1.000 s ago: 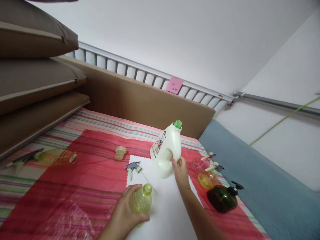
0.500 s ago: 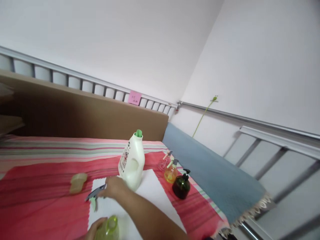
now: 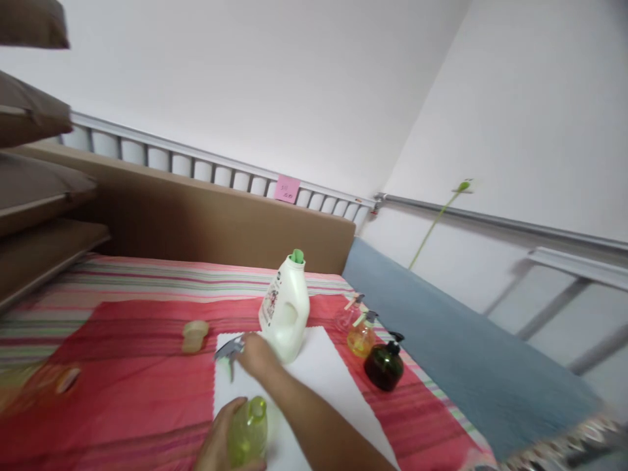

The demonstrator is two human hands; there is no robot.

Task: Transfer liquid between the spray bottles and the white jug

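Observation:
My left hand (image 3: pixel 218 432) is closed around a small yellow-green see-through bottle (image 3: pixel 248 435) with an uncapped neck, at the bottom of the view. Farther forward, my right hand (image 3: pixel 256 353) is closed on a grey trigger spray head (image 3: pixel 228 348) with a light green trigger, low over the white sheet (image 3: pixel 324 386). Just behind that hand stands a large white detergent jug (image 3: pixel 287 314), its green spout uncovered. A pale yellowish cap (image 3: pixel 195 335) lies on the red cloth left of the sheet.
On the right stand a clear pump bottle (image 3: pixel 347 314), one with yellow liquid (image 3: pixel 362 339) and a dark green one (image 3: pixel 384 366). Brown stacked packages (image 3: pixel 39 183) rise at the left. An orange see-through object (image 3: pixel 49 386) lies left on the red cloth (image 3: pixel 137 392).
The view has turned left, so everything sits farther right and the brown stack shows more. Both hands keep their holds on the bottle and spray head; more of the bottle is visible.

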